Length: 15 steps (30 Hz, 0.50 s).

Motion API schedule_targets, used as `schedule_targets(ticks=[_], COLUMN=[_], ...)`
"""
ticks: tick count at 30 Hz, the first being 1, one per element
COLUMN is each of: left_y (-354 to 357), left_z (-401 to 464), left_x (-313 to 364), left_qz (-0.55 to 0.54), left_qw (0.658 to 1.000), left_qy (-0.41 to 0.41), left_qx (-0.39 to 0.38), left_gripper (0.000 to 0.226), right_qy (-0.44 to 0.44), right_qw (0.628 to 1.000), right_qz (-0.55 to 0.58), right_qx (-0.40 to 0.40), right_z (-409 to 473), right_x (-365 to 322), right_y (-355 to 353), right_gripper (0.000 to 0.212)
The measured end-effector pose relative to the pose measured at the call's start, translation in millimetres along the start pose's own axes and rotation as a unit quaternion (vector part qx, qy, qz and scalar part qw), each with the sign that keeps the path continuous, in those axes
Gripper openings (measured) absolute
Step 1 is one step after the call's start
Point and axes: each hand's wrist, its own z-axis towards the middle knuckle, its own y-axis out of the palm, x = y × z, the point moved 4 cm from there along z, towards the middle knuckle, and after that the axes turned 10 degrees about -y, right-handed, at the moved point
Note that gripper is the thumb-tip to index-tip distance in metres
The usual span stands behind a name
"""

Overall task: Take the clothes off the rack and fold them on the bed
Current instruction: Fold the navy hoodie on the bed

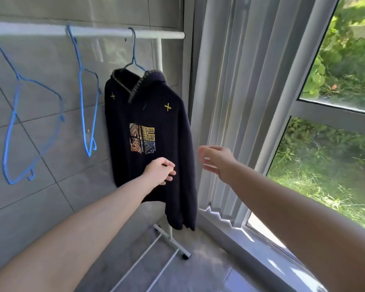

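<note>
Progress looks well along on the rack (89, 33) side, though nothing here shows the folding. Judging by the rail, you have one garment left to take down: a dark navy top (148, 131) with a yellow and orange patch on the chest, hanging from a blue wire hanger (133, 57) near the right end of the rail, just beside the upright post. Two more blue hangers hang bare, one at the middle of the rail (86, 98) and one at its left end (19, 114), which suggests their clothes are already off.

Your left hand (160, 170) is up against the lower front of the top, fingers curled in; it seems to be touching or gathering the cloth, but whether it actually pinches it cannot be told. Your right hand (216, 160) is blurred, fingers spread and loose, holding nothing, just off the garment's right edge in front of the vertical blinds (230, 102).

The bed is not in view, so you cannot judge from here how much has been folded. What is left, as far as can be seen: lift this top off its hanger, carry it over, and fold it.
</note>
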Motion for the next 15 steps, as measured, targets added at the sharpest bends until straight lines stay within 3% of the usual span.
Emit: schedule_targets(ticks=[7, 15], left_y=[-30, -33], left_z=[46, 70], left_x=[27, 29], left_qz=[-0.070, -0.095], left_qw=[0.991, 0.990], left_qy=[0.022, -0.026], left_qx=[0.108, 0.101], left_gripper=[0.018, 0.022], right_qy=[-0.188, -0.291], right_qw=[0.971, 0.930], right_qz=[-0.145, -0.206], right_qx=[0.035, -0.084], right_z=[58, 121], right_x=[-76, -127], right_y=[25, 68], right_gripper=[0.038, 0.058])
